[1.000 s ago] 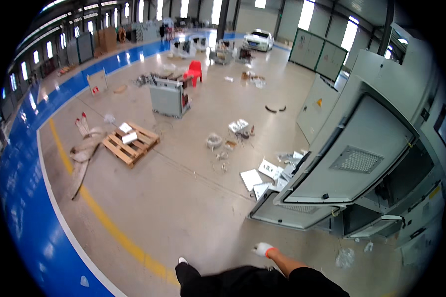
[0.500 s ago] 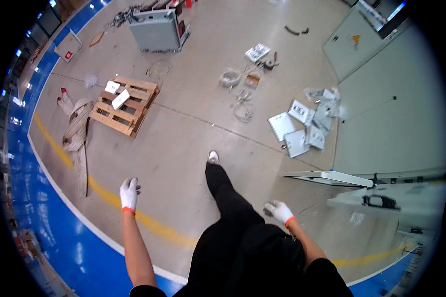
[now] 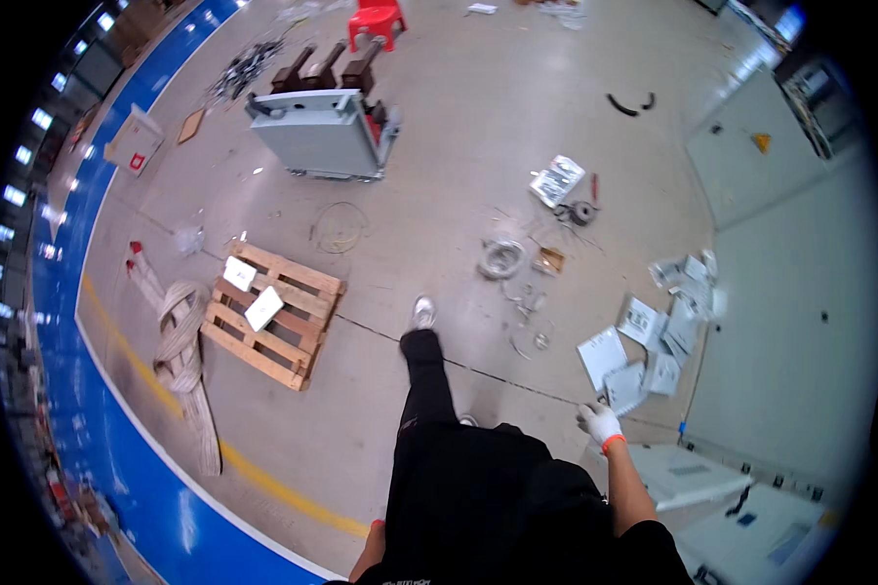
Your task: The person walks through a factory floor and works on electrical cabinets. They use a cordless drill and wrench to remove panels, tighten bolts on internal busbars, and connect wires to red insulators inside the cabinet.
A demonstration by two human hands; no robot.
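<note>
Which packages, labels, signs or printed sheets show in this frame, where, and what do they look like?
Warning label: small yellow triangle on the grey cabinet door, upper right.
Printed sheets: white-grey papers scattered on the floor beyond the right hand.
Flat boxes: two white rectangles on the wooden pallet.
Board: white panel with a red mark, upper left.

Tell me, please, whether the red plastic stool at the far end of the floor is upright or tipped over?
Upright: the red stool stands with its flat seat facing up and its legs spreading down to the concrete floor.
</note>
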